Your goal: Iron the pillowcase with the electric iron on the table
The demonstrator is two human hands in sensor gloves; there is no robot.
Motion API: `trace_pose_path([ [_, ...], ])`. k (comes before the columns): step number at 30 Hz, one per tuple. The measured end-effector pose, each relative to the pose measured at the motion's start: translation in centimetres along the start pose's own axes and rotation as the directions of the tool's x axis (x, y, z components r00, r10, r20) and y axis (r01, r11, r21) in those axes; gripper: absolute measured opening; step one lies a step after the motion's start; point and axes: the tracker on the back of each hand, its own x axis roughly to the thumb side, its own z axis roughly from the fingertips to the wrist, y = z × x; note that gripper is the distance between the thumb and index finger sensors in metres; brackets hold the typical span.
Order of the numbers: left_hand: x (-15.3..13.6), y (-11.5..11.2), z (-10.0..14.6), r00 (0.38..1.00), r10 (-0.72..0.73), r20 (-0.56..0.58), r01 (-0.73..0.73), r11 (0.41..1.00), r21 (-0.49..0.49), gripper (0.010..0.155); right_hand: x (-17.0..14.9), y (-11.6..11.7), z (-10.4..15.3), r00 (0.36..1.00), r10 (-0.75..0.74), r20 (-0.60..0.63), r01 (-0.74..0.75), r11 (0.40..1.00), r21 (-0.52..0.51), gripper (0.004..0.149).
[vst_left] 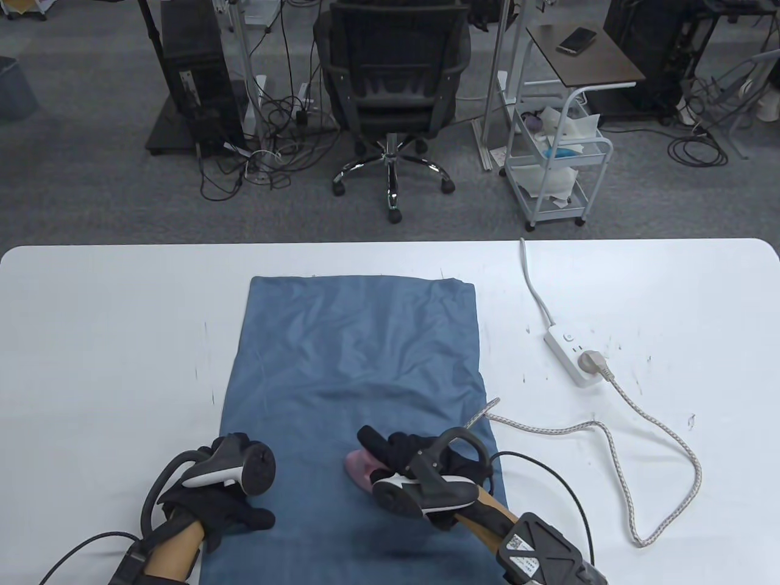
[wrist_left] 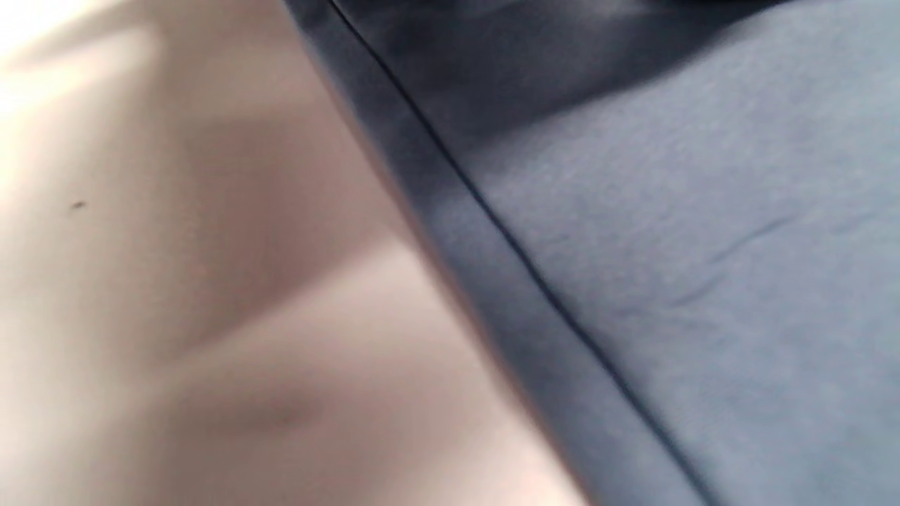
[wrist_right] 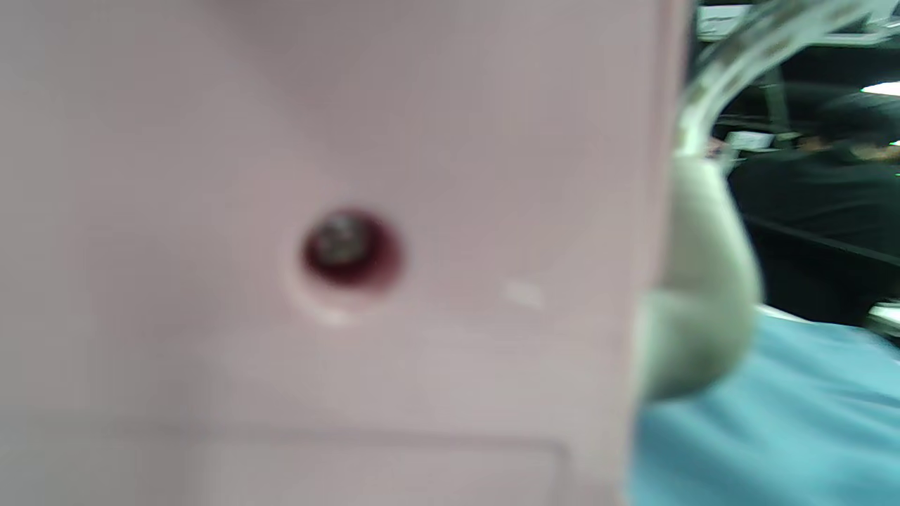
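- Two gloved hands working at the big white rectangular table point(vst_left: 91, 341); largest item on it is the blue fabric pillowcase point(vst_left: 359, 353), laid flat lengthwise mid-table, near end running off the bottom of the table view.
- Pillowcase: far half shows soft creases; hemmed left edge point(wrist_left: 492, 281) sits flat on the table in the left wrist view.
- Right hand point(vst_left: 426, 463): fingers wrapped round the small pink plastic electric iron point(vst_left: 361, 469), which sits on the near-right part of the pillowcase. Right wrist view is blurred and filled by pink casing point(wrist_right: 337, 253), so probably soleplate-down, can't confirm.
- Left hand point(vst_left: 228, 509): resting on the near-left part of the cloth, fingers look laid out flat, pinning it, gripping nothing.
- Braided grey-white power cord point(vst_left: 670, 439): runs from behind the right hand, loops loose over the table to the grey plug in the white power strip point(vst_left: 573, 356) at right.
- Risks, my read:
  - Cord slack lies beside the pillowcase's right edge; a stroke toward the far end could drag it onto the cloth or tug the strip.
  - Iron parked in one spot could scorch.
  - Left hand is near the iron's path; a leftward stroke could hit the glove.
  - If the left hand lifts, cloth may bunch ahead of the iron and press creases in.
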Motion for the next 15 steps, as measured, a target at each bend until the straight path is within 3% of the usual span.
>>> trace_pose_path([
  [4,0.0,-0.1,0.0,1.0,0.014,0.004,-0.014,1.0,0.002,0.115,-5.5,1.6,1.0,0.973,0.004,-0.231,0.01,0.998,0.059,0.069],
  [8,0.0,-0.1,0.1,1.0,0.013,-0.002,-0.013,1.0,0.002,0.115,-7.7,2.1,1.9,0.941,0.012,-0.339,0.012,0.997,0.07,0.068],
  [15,0.1,0.0,0.2,1.0,0.019,-0.009,-0.019,1.0,-0.001,0.116,-3.8,0.7,1.8,0.99,-0.041,-0.132,0.045,0.999,0.027,0.068],
])
